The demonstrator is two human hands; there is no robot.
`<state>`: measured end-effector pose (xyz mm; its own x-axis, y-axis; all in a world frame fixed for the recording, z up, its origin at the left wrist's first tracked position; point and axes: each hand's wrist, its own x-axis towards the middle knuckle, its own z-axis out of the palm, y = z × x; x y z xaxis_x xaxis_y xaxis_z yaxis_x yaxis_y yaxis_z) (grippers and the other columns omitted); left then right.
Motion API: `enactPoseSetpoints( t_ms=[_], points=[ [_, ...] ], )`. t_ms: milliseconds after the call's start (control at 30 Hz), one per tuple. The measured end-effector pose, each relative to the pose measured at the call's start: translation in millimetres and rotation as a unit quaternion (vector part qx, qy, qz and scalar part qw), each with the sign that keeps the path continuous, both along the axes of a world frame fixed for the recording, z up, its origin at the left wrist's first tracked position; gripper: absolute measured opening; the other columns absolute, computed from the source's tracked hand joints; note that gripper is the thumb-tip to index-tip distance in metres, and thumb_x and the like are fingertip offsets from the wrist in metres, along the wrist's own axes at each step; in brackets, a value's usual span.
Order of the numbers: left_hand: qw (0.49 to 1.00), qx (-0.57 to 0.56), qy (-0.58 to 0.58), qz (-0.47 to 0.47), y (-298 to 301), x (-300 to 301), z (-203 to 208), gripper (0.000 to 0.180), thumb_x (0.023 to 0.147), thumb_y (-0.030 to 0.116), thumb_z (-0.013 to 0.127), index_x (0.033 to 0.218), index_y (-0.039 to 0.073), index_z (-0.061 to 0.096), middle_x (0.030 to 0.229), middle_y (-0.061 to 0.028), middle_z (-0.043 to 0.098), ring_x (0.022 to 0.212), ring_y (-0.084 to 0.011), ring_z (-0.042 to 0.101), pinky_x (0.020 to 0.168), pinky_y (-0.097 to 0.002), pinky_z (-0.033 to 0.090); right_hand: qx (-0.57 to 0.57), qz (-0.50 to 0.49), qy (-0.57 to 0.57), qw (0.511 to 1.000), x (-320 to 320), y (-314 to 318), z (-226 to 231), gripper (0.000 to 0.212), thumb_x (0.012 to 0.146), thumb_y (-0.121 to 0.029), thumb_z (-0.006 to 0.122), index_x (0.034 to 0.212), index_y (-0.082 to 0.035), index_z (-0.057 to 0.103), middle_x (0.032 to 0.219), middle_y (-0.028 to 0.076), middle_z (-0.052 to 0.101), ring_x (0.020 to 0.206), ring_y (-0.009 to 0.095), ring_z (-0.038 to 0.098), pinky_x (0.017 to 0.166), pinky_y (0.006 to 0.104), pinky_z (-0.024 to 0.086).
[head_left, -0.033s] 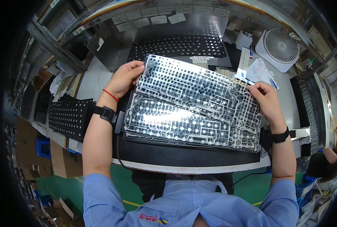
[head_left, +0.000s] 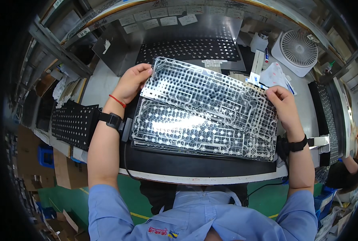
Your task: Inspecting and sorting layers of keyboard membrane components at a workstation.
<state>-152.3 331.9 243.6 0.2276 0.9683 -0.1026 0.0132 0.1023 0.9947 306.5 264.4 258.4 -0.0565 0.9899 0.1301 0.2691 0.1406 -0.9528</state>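
Note:
A clear keyboard membrane sheet (head_left: 211, 98) with silver printed traces is held up at a slant between my hands, its left end farther from me. My left hand (head_left: 135, 82) pinches its far left corner between thumb and fingers. At the right end, my right hand (head_left: 284, 105) grips the upper edge, fingers curled and thumb on top. Below it lies a stack of similar membrane sheets (head_left: 179, 130), glare shining off the top one. The held sheet covers the far part of that stack, and its lower right overlaps it; whether they touch there I cannot tell.
A black mat (head_left: 211, 166) lies under the stack. Black perforated sheets (head_left: 187, 51) lie at the back, more (head_left: 75, 125) at the left. A white fan (head_left: 297, 52) and a bottle (head_left: 259, 42) stand back right. A co-worker's arm (head_left: 350, 164) shows far right.
The held sheet has shifted and tilted slightly, and the bright reflection on its upper part has changed. Both hands keep their hold nearly in place.

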Motion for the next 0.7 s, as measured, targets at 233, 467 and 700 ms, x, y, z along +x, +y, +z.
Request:
enactPoseSetpoints(
  t_ms=[233,467,700],
  points=[
    [0.993,0.007,-0.097,0.072,2,1,1,0.016,0.097,0.018,0.056,0.104,0.004,0.060,0.093,0.0011,0.065,0.082,-0.0056,0.060,0.074,-0.0216,0.048,-0.040,0.002,0.131,0.991,0,1,5,0.017,0.098,-0.018,0.055,0.095,-0.003,0.062,0.085,-0.005,0.061,0.073,0.001,0.050,0.070,0.0175,0.038],
    [0.991,0.012,-0.102,0.083,8,-5,-5,0.015,0.097,0.021,0.055,0.104,0.009,0.060,0.086,0.0032,0.063,0.071,-0.0037,0.054,0.061,-0.0185,0.039,-0.010,-0.019,0.121,0.992,1,3,3,0.018,0.098,-0.019,0.055,0.094,-0.004,0.064,0.078,-0.006,0.059,0.067,0.001,0.046,0.066,0.0187,0.038],
    [0.985,0.076,-0.151,0.017,9,-13,-4,0.019,0.100,0.024,0.048,0.104,0.008,0.059,0.085,0.0011,0.063,0.067,-0.0065,0.054,0.059,-0.0195,0.039,0.018,-0.084,0.118,0.989,3,-2,8,0.023,0.098,-0.024,0.056,0.098,-0.002,0.065,0.073,-0.005,0.058,0.060,0.002,0.045,0.060,0.0194,0.036]
  ],
)
